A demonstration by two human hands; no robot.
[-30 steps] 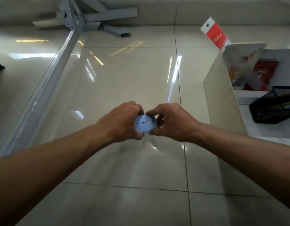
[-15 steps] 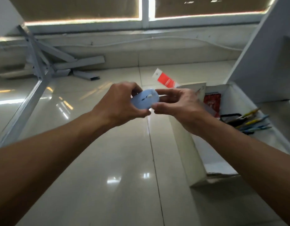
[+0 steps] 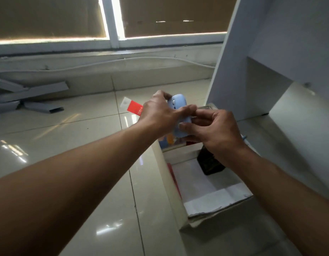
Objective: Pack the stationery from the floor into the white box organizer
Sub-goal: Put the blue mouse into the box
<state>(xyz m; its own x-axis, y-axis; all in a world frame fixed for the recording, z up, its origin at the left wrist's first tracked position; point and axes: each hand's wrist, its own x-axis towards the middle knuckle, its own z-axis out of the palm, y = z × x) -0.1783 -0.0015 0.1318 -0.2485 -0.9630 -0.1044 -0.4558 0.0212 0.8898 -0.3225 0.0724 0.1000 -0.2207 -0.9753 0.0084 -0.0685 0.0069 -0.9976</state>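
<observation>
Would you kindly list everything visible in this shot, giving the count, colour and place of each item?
Mouse-shaped item: one, light blue, held in both hands above the far end of the box.
Box organizer: one, white, on the floor at right, open on top.
Packet: one, red and white, sticking up at the box's far left corner.
Mesh holder: one, black, inside the box, partly hidden by the right hand.
Metal frame bars: several, grey, on the floor at far left.
Furniture panel: one, white, upright at right behind the box.
Floor: glossy beige tiles.
Left hand: gripping the blue item.
Right hand: gripping it too.
</observation>
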